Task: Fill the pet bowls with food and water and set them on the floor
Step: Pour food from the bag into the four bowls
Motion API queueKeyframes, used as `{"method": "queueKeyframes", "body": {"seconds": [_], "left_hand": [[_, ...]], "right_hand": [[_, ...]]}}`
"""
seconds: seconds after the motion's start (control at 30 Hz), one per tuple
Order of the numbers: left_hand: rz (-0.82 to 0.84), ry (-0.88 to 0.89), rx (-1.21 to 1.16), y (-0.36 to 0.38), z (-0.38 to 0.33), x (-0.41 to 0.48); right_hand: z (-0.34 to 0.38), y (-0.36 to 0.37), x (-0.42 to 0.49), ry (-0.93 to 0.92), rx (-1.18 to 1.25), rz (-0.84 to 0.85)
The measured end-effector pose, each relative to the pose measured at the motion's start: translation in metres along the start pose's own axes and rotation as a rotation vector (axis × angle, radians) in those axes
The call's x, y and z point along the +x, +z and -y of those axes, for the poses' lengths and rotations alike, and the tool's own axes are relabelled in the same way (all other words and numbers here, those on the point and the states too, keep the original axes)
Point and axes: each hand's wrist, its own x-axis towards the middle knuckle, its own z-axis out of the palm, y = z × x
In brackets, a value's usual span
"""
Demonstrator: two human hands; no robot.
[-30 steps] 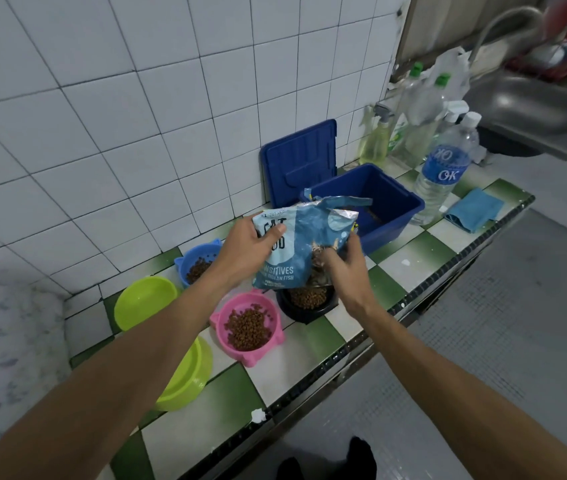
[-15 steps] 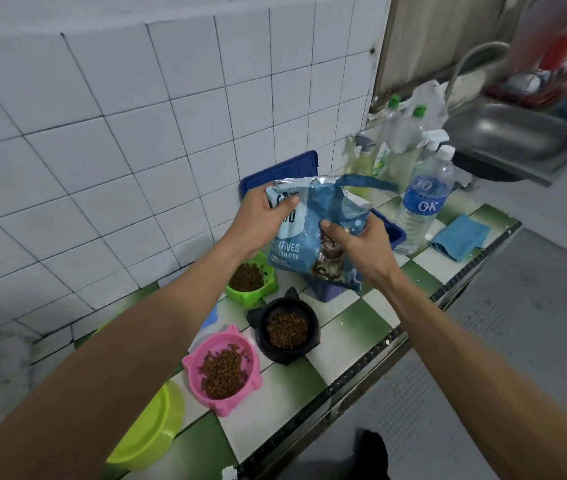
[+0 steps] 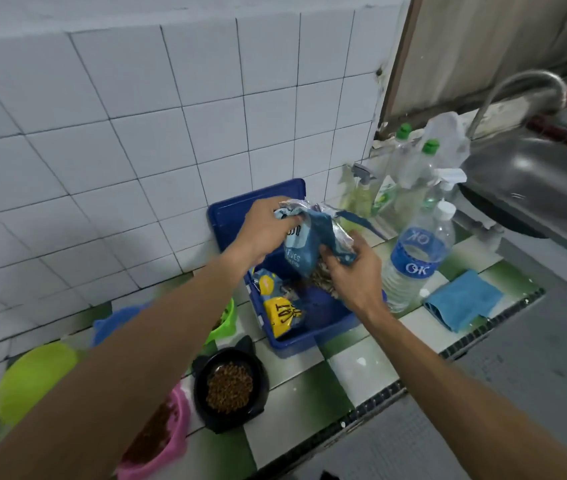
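Both hands hold the food bag (image 3: 304, 244) just above the blue box (image 3: 313, 336) at the back of the table (image 3: 354, 372). The left hand (image 3: 261, 232) pinches the top of the bag and the right hand (image 3: 354, 275) curls round its lower side, so each grip is closed on the bag. The bag is soft and crinkly and looks light. It bends where it is held, so I think it is best held at the top with one hand under the fat part, or bits may spill.

The black bowl (image 3: 230, 389) and the pink bowl (image 3: 167, 441) have food in them. They look stiff and are best lifted flat by the rim. The water bottle (image 3: 417, 265) stands just beside the box. It looks smooth and maybe slippy, so hold it round the middle.
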Motion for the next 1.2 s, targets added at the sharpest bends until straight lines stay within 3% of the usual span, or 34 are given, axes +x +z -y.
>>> {"method": "queueKeyframes", "body": {"seconds": [0.27, 0.47, 0.67, 0.83, 0.93, 1.1, 1.17, 1.2], "left_hand": [[0.009, -0.108, -0.035, 0.027, 0.049, 0.012], [-0.003, -0.145, -0.094, 0.039, 0.068, 0.017], [0.138, -0.109, 0.187, 0.037, 0.088, 0.02], [0.194, -0.013, 0.531, 0.025, 0.093, 0.023], [0.263, 0.017, 0.657, 0.023, 0.083, 0.021], [0.351, -0.03, 0.8, 0.025, 0.074, 0.007], [0.375, -0.018, 0.919, 0.023, 0.079, 0.001], [0.366, 0.007, 0.982, 0.023, 0.083, -0.001]], "right_hand": [[-0.066, 0.007, 0.013, -0.063, -0.402, 0.365], [-0.082, 0.013, 0.019, -0.152, -0.688, 0.46], [-0.097, 0.016, 0.013, -0.085, -0.829, 0.771], [-0.098, 0.021, 0.023, -0.061, -0.904, 0.867], [-0.1, 0.023, 0.03, 0.039, -0.903, 0.956], [-0.085, 0.006, 0.049, 0.169, -0.638, 1.095], [-0.081, 0.0, 0.055, 0.276, -0.495, 0.945], [-0.079, -0.003, 0.057, 0.381, -0.369, 0.774]]}}
